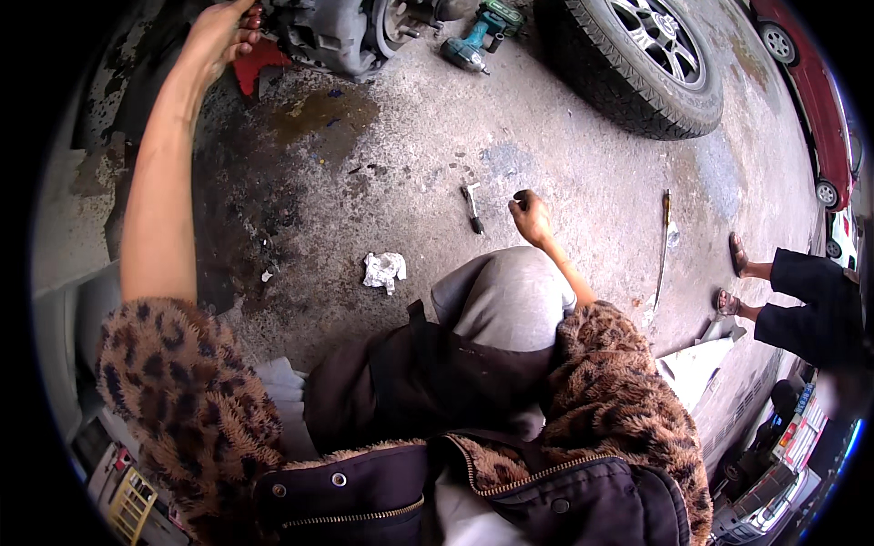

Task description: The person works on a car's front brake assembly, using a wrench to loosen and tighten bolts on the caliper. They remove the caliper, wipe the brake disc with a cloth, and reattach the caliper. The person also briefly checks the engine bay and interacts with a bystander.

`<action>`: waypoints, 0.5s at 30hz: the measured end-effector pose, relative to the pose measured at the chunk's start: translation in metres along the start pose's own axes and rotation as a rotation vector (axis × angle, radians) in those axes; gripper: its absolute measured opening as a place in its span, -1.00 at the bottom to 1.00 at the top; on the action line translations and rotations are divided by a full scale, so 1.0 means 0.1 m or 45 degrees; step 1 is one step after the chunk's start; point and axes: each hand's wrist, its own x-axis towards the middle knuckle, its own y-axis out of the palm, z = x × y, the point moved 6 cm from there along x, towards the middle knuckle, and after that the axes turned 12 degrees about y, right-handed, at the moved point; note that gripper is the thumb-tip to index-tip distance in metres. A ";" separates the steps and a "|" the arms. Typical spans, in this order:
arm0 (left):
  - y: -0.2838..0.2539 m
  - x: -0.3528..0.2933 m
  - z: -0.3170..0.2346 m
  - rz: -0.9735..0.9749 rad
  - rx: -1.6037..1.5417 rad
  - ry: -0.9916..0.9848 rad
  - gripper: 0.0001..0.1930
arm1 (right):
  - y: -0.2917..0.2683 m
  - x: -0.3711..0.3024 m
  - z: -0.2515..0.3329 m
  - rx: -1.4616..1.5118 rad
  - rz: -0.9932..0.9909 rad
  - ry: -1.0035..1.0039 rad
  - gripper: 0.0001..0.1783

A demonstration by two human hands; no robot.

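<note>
At the upper left, my left hand [221,38] reaches out beside a grey metal hub assembly [341,41] with wheel studs. Its fingers are curled, and the picture's top edge cuts off whatever they grip. Just below those fingers is a red, angled metal piece [261,65]. My right hand [533,221] is closed over my bent knee, with a small dark piece [523,197] at its fingertips, too small to name. A ratchet wrench [473,209] with a black grip lies on the concrete left of that hand.
A teal cordless impact wrench [475,41] lies right of the hub. Beyond it rests a wheel with a tyre [628,73]. A long thin tool [665,232] and a crumpled white rag [384,270] are on the stained floor. A person in sandals [746,282] stands at right.
</note>
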 end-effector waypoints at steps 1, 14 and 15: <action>0.21 -0.07 -0.17 -0.019 -0.042 0.073 -0.74 | 0.08 -0.03 -0.21 0.008 -0.011 0.075 -0.61; 0.56 0.06 -0.50 -0.144 0.141 0.061 -0.65 | 0.64 0.09 -0.01 -0.595 -0.104 -0.109 -0.58; 0.50 0.01 -0.53 -0.116 0.142 -0.046 -0.63 | 0.68 0.07 0.06 -0.652 -0.091 -0.166 -0.62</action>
